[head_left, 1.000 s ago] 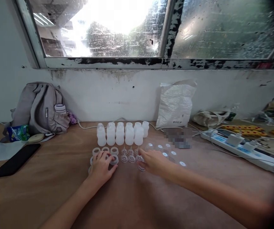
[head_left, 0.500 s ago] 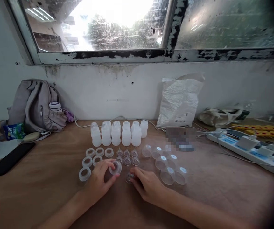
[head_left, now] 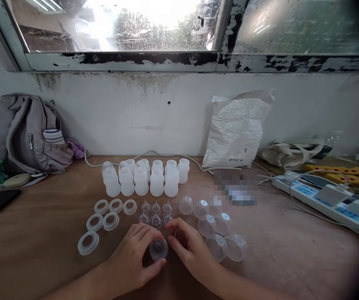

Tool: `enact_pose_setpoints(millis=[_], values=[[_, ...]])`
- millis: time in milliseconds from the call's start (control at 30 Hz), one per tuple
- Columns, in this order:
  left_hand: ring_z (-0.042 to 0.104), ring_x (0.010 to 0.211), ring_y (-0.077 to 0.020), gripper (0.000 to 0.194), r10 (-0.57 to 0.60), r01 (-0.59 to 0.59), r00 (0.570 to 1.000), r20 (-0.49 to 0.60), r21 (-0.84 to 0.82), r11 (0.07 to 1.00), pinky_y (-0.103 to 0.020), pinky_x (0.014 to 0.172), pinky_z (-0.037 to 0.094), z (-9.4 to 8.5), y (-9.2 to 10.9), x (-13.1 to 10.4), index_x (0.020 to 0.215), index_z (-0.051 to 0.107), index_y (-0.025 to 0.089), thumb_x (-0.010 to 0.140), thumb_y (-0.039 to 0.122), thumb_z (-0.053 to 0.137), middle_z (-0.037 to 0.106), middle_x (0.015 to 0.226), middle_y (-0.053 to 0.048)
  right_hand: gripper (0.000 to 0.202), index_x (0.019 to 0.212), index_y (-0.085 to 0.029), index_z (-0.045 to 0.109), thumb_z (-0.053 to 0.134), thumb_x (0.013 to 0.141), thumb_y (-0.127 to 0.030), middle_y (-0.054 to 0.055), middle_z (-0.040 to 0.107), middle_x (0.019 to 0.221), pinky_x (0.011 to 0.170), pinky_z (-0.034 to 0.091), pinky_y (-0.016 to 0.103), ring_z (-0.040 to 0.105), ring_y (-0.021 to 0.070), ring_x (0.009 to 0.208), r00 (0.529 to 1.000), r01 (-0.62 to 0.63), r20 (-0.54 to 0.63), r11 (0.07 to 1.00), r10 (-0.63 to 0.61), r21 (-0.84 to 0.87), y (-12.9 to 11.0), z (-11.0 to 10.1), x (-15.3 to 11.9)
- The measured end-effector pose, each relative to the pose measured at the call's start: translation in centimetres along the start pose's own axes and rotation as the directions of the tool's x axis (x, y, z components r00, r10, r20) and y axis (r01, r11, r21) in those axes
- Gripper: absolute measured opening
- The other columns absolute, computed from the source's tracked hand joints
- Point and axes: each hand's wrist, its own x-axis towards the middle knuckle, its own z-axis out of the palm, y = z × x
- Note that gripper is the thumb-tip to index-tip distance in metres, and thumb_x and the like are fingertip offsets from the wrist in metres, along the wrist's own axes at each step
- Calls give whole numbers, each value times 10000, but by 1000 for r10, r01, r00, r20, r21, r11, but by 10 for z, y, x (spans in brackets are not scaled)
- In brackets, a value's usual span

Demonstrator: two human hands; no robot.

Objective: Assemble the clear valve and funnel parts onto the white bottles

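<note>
At the near middle of the brown wood-look table [head_left: 279, 250], the left hand [head_left: 134, 253] grasps a translucent round plastic ring with a clear domed centre [head_left: 158, 250] between thumb and fingers, probably by its edge to leave the middle uncovered. The right hand [head_left: 193, 250] is just beside it, fingers curled; from here I can't tell whether they pinch anything. Loose translucent plastic rings [head_left: 111, 227] lie left, clear pointed teats [head_left: 156, 221] central, clear cup-shaped plastic caps [head_left: 206, 227] right, white waisted plastic bottles [head_left: 141, 182] far, seemingly sorted for easy reach.
</note>
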Motion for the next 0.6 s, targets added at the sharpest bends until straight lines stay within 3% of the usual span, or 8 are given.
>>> enact_pose_setpoints(millis=[200, 433, 533, 600], values=[[470, 953, -212, 267, -27, 27, 993, 116, 6, 1000, -379, 849, 364, -1, -4, 0, 1001, 474, 213, 772, 311, 570, 549, 1024, -43, 117, 860, -168, 523, 470, 775, -108, -12, 523, 704, 561, 390, 215, 467, 102, 602, 999, -6, 41, 999, 7, -32, -3, -1, 0], [480, 901, -216, 324, -52, 53, 998, 21, -39, 998, -369, 798, 385, -1, -10, -4, 1000, 492, 210, 720, 321, 611, 549, 970, -49, 141, 858, -180, 534, 469, 764, -97, -14, 516, 706, 555, 382, 215, 467, 101, 602, 998, 51, 44, 992, -46, -118, 1, 0, 0], [484, 898, -203, 171, -16, 14, 1000, -18, -93, 996, -362, 816, 372, -1, -12, -4, 920, 534, 205, 771, 286, 556, 568, 930, -43, 136, 857, -181, 530, 464, 767, -105, -12, 516, 706, 532, 374, 212, 458, 98, 587, 998, 58, 40, 989, -53, -133, 1, 0, -1], [496, 837, -179, 105, -69, 55, 995, -70, -187, 981, -329, 779, 388, -1, -12, -3, 841, 551, 199, 822, 280, 488, 575, 858, -35, 134, 858, -183, 529, 459, 769, -110, -14, 509, 696, 518, 368, 209, 449, 95, 571, 997, 73, 38, 987, -68, -142, -1, 0, -2]])
